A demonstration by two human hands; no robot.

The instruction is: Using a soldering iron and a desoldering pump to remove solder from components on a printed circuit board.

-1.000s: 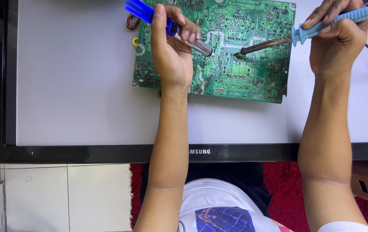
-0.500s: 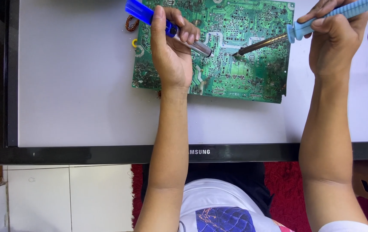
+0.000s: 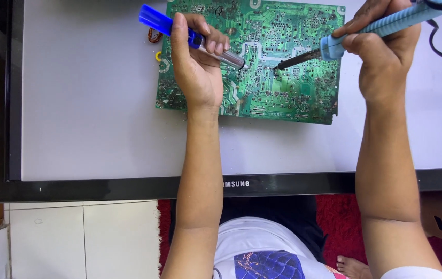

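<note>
On white panel (image 3: 102, 113) over red rug (image 3: 334, 212): left hand (image 3: 195, 72) gripping blue pump (image 3: 190, 36), right hand (image 3: 386, 57) gripping iron (image 3: 365, 33).

A flat television panel (image 3: 102, 129) is being used as the work surface. Its pale grey face is being framed by a black bezel, seen along the left side and along the near edge. The panel is lying flat and is filling most of the head view. A green circuit board (image 3: 283, 88) is lying directly on the grey face, at the far side, with its solder side turned up. Just beside the left edge of the board, a small copper coil (image 3: 153, 36) and a small yellow ring (image 3: 158, 56) are being seen, partly hidden under the board. The remaining grey surface is being left bare.
</note>
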